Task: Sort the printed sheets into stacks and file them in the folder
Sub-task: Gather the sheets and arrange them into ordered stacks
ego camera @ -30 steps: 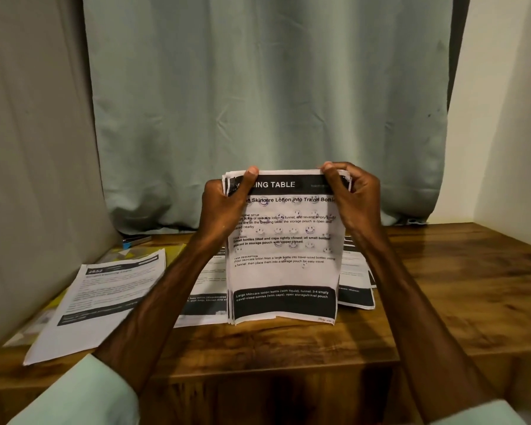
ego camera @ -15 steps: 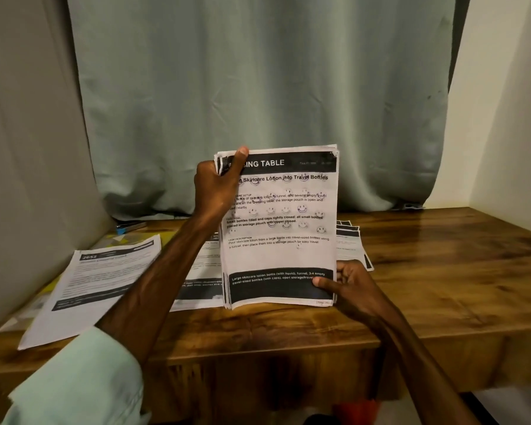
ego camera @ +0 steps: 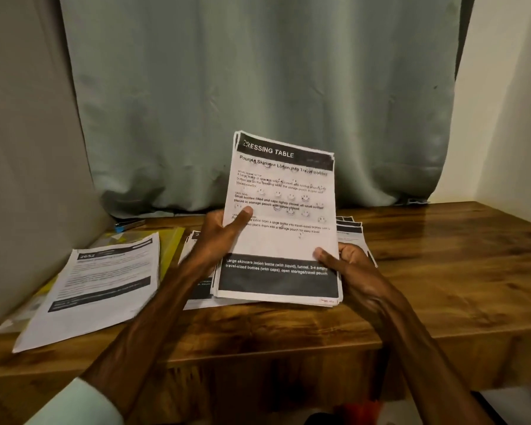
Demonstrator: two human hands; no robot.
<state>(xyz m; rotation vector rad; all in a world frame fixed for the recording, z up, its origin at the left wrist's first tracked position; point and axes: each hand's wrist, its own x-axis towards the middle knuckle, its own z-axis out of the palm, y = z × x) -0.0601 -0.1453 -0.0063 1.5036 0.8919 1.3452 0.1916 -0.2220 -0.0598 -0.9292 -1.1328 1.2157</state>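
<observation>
The left hand (ego camera: 218,240) and right hand (ego camera: 350,265) pinched the upright white, black-banded printed sheets (ego camera: 284,240). The yellow plastic folder (ego camera: 172,245) lay left, nearer the left hand.

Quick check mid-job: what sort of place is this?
Likely a home desk corner: a wooden table against a pale green curtain, a yellow folder on it, and a stack of printed sheets held over it.
</observation>
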